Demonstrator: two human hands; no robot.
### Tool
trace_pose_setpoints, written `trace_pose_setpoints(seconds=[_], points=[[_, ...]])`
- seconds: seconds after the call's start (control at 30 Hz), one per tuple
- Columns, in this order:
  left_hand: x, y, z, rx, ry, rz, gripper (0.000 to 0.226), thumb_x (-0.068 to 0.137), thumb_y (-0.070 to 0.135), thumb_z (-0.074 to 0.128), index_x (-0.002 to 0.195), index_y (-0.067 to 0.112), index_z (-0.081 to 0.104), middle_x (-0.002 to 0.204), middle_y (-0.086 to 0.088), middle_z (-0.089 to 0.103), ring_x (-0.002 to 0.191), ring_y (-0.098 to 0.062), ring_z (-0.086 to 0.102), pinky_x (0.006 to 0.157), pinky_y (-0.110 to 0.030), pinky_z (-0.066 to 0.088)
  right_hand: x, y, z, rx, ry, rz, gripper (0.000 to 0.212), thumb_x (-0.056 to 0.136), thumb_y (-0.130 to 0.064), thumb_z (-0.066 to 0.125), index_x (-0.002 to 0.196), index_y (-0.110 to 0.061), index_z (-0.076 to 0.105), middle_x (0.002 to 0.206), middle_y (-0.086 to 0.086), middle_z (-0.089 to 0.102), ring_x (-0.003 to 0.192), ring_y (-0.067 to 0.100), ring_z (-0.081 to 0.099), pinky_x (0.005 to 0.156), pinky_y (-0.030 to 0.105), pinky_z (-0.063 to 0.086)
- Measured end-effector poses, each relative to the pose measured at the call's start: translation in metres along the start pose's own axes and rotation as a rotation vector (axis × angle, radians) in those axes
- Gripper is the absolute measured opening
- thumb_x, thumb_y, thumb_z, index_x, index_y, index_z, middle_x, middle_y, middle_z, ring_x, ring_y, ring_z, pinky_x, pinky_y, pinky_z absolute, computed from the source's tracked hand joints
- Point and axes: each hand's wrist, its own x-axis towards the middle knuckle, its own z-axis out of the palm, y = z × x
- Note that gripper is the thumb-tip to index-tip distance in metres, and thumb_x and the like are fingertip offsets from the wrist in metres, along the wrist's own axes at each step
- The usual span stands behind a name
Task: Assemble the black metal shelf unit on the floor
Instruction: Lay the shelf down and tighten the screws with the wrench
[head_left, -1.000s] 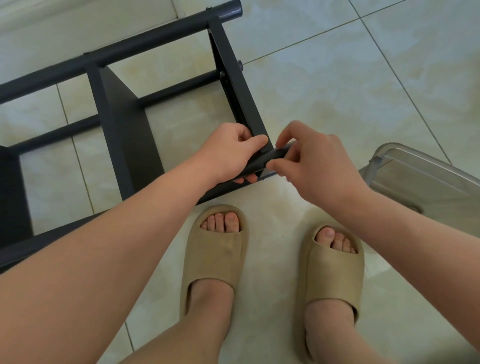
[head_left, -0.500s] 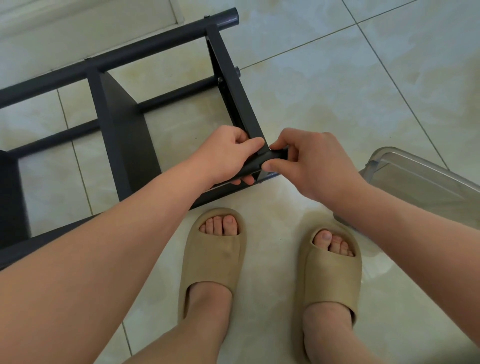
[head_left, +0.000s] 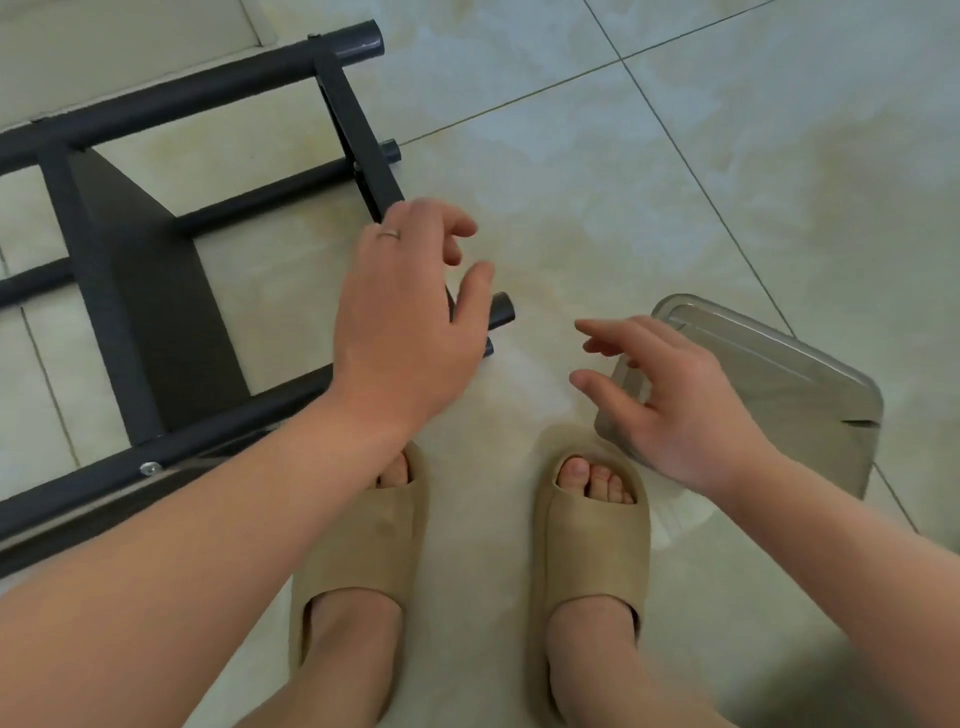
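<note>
The black metal shelf unit (head_left: 130, 291) lies on its side on the tiled floor at the left, its tube ends pointing right. My left hand (head_left: 405, 317) hovers over the near corner of the frame with fingers spread and relaxed, holding nothing; it hides the joint beneath it. One tube end (head_left: 503, 310) pokes out past my thumb. My right hand (head_left: 670, 405) floats to the right of the frame, fingers loosely spread, empty, above the edge of a clear plastic lid.
A clear plastic container lid (head_left: 779, 384) lies on the floor at the right, beside my right foot. My feet in beige slippers (head_left: 592, 551) stand just in front of the frame. Pale floor tiles stretch away at the upper right.
Both hands have let go of the frame's near corner. The left hand lifted and opened above it; the right hand drew back to the right, toward the lid.
</note>
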Motion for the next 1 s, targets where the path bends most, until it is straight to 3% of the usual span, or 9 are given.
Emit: trace_pose_setpoints(seconds=[0.1, 0.17, 0.23, 0.33, 0.47, 0.57, 0.7, 0.83, 1.0], points=[[-0.017, 0.028, 0.019, 0.045, -0.211, 0.296, 0.02, 0.091, 0.023, 0.062, 0.106, 0.01, 0.063, 0.097, -0.005, 0.061, 0.09, -0.026, 0.053, 0.075, -0.043, 0.048, -0.018, 0.026, -0.014, -0.059, 0.101, 0.009, 0.028, 0.093, -0.02, 0.07, 0.119, -0.01, 0.07, 0.101, -0.004, 0.066, 0.097, 0.017, 0.063, 0.086, 0.037, 0.053], [-0.029, 0.039, 0.038, 0.117, -0.414, 0.459, 0.024, 0.092, 0.031, 0.061, 0.109, 0.015, 0.065, 0.11, -0.003, 0.062, 0.104, -0.028, 0.054, 0.084, -0.04, 0.045, -0.029, 0.045, -0.022, -0.084, 0.149, 0.046, 0.02, 0.092, -0.014, 0.071, 0.111, -0.009, 0.072, 0.096, -0.002, 0.068, 0.089, 0.011, 0.063, 0.083, 0.025, 0.052], [-0.039, 0.043, 0.057, 0.23, -0.611, 0.565, 0.033, 0.095, 0.043, 0.054, 0.12, 0.023, 0.062, 0.132, 0.0, 0.054, 0.129, -0.025, 0.042, 0.099, -0.04, 0.037, -0.036, 0.062, -0.032, -0.095, 0.142, 0.151, 0.016, 0.092, -0.014, 0.071, 0.108, -0.011, 0.073, 0.093, -0.003, 0.069, 0.079, 0.002, 0.06, 0.078, 0.01, 0.046], [-0.046, 0.042, 0.079, 0.38, -0.781, 0.672, 0.039, 0.099, 0.052, 0.042, 0.128, 0.03, 0.057, 0.152, 0.002, 0.04, 0.147, -0.024, 0.02, 0.113, -0.045, 0.022, -0.039, 0.088, -0.041, -0.174, -0.009, 0.413, 0.018, 0.095, -0.018, 0.066, 0.112, -0.016, 0.073, 0.1, 0.0, 0.072, 0.084, 0.01, 0.062, 0.08, 0.018, 0.045], [-0.041, 0.037, 0.093, 0.412, -0.71, 0.718, 0.028, 0.103, 0.041, 0.041, 0.109, 0.028, 0.065, 0.143, 0.002, 0.051, 0.145, -0.026, 0.029, 0.112, -0.049, 0.022, -0.027, 0.115, -0.041, -0.421, -0.35, 0.668, 0.037, 0.099, -0.01, 0.05, 0.133, -0.018, 0.063, 0.124, 0.011, 0.068, 0.112, 0.03, 0.063, 0.095, 0.037, 0.052], [-0.035, 0.033, 0.095, 0.399, -0.639, 0.742, 0.022, 0.1, 0.036, 0.051, 0.096, 0.025, 0.069, 0.133, 0.001, 0.061, 0.138, -0.03, 0.042, 0.108, -0.051, 0.029, -0.021, 0.126, -0.033, -0.571, -0.487, 0.722, 0.042, 0.094, 0.0, 0.049, 0.133, -0.013, 0.06, 0.121, 0.015, 0.065, 0.109, 0.034, 0.064, 0.093, 0.041, 0.055], [-0.034, 0.033, 0.096, 0.407, -0.618, 0.743, 0.023, 0.1, 0.037, 0.049, 0.095, 0.025, 0.068, 0.13, 0.002, 0.061, 0.136, -0.03, 0.044, 0.107, -0.051, 0.029, -0.017, 0.136, -0.023, -0.671, -0.507, 0.71, 0.032, 0.092, 0.004, 0.05, 0.12, -0.008, 0.061, 0.099, 0.011, 0.055, 0.096, 0.033, 0.062, 0.079, 0.041, 0.054], [-0.032, 0.035, 0.095, 0.402, -0.593, 0.758, 0.019, 0.099, 0.035, 0.054, 0.095, 0.025, 0.069, 0.127, 0.002, 0.063, 0.133, -0.03, 0.048, 0.104, -0.051, 0.033, -0.019, 0.14, -0.015, -0.711, -0.468, 0.667, 0.031, 0.095, 0.003, 0.047, 0.122, -0.01, 0.054, 0.112, 0.014, 0.058, 0.103, 0.036, 0.063, 0.071, 0.039, 0.046], [-0.032, 0.036, 0.097, 0.412, -0.603, 0.742, 0.021, 0.101, 0.036, 0.051, 0.099, 0.026, 0.069, 0.13, 0.005, 0.061, 0.135, -0.028, 0.045, 0.105, -0.049, 0.031, -0.022, 0.142, -0.008, -0.788, -0.505, 0.617, 0.031, 0.094, 0.004, 0.048, 0.118, -0.011, 0.06, 0.107, 0.01, 0.063, 0.098, 0.033, 0.067, 0.065, 0.038, 0.045]])
